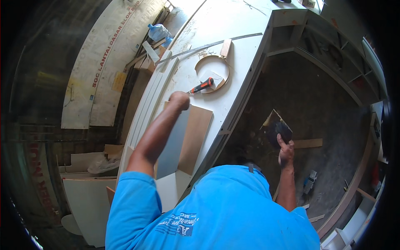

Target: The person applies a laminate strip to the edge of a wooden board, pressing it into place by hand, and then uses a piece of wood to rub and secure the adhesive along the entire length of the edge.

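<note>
My left hand (180, 101) is closed above a long white worktop, its fingers mostly hidden. A tool with a red and black handle (201, 86) lies just beyond it. The tool's thin end meets my hand, but whether I grip it I cannot tell. A brown coil of edging strip (226, 79) lies around the tool's handle, with a pale scrap inside. Near my left forearm are a brown panel (195, 139) and a grey-blue panel (171, 146). My right hand (286, 153) holds a dark, flat, squarish piece (278, 131) with yellowish edges, away from the worktop and over the dark floor.
A long flat strip (208, 45) crosses the worktop (233, 21), beside a small wooden block (226, 48). A clear blue bottle (159, 32) stands at the far left. An open cabinet frame (325, 50) curves along the right. A blue-grey tool (310, 181) lies on the floor.
</note>
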`<state>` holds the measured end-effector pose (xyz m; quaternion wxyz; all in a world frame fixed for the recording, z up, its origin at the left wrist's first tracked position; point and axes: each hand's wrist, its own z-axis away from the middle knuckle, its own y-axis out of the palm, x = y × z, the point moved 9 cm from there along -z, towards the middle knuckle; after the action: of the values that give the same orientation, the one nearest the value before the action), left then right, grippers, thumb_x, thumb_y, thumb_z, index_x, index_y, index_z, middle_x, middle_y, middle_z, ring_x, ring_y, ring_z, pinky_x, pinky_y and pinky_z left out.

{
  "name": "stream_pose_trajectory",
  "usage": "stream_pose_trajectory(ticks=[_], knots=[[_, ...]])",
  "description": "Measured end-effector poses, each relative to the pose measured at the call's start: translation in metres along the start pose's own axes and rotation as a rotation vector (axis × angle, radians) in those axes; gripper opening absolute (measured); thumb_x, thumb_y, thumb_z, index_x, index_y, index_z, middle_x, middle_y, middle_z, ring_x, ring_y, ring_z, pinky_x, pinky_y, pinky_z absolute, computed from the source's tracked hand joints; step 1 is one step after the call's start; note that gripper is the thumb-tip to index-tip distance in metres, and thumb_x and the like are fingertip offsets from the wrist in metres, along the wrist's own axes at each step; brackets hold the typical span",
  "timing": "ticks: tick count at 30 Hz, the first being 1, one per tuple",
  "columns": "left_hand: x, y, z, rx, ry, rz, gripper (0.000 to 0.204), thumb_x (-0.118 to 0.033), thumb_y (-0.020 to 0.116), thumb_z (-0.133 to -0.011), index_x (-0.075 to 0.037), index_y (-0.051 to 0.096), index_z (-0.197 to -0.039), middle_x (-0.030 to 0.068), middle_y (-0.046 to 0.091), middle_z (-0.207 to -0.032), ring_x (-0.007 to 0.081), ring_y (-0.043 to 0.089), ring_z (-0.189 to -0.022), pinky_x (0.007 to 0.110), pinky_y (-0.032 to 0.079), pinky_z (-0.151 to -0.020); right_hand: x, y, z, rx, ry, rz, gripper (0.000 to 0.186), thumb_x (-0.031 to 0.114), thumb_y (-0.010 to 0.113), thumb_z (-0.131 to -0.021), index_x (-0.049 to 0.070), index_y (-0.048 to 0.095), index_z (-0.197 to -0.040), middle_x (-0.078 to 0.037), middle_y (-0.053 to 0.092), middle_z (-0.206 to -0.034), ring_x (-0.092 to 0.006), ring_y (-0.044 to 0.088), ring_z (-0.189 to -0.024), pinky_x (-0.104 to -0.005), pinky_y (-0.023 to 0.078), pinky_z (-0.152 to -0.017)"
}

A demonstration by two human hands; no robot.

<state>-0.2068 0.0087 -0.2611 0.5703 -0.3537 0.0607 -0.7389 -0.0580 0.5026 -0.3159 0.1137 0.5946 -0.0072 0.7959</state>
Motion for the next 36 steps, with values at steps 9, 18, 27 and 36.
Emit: stream_pose_trajectory(ticks=[9,18,27,36], knots=[[0.171,0.015,0.275,-0.343,0.170,0.464,0.045,-0.010,0.088,-0.058,-0.004,0.070,-0.099,0.0165,0.074,-0.093,0.0368,0.072,-0.090,0.045,0.056,-0.081,0.040,0.112,-0.055,0.359,-0.150,-0.054,0.023,0.012,0.065,-0.103,0.000,0.075,-0.121,-0.008,0.073,-0.122,-0.0178,0.065,-0.116,-0.0332,0.046,-0.104],[0.186,0.056,0.380,-0.716,0.025,1.010,0.029,0.002,0.078,-0.078,0.001,0.066,-0.104,0.0075,0.072,-0.087,0.0133,0.070,-0.080,0.030,0.056,-0.076,0.077,0.223,-0.007,0.525,0.007,-0.515,0.029,0.013,0.072,-0.099,0.004,0.072,-0.127,-0.004,0.075,-0.120,-0.0134,0.067,-0.111,-0.0318,0.048,-0.102],[0.149,0.083,0.369,-0.876,-0.142,1.110,0.025,0.003,0.078,-0.079,0.000,0.058,-0.094,0.0099,0.065,-0.076,0.0135,0.062,-0.072,0.031,0.051,-0.073,0.101,0.264,0.047,0.680,-0.032,-0.400,0.028,0.012,0.071,-0.100,0.005,0.072,-0.127,-0.002,0.075,-0.120,-0.0087,0.066,-0.109,-0.0285,0.049,-0.098],[0.130,0.095,0.350,-0.766,-0.266,1.202,0.033,-0.007,0.077,-0.076,-0.004,0.070,-0.107,0.0197,0.076,-0.093,0.0330,0.076,-0.091,0.041,0.058,-0.081,0.179,0.332,0.109,1.009,-0.559,-0.040,0.044,-0.005,0.059,-0.099,0.008,0.066,-0.141,-0.012,0.067,-0.140,-0.0253,0.062,-0.130,-0.0369,0.047,-0.112]])
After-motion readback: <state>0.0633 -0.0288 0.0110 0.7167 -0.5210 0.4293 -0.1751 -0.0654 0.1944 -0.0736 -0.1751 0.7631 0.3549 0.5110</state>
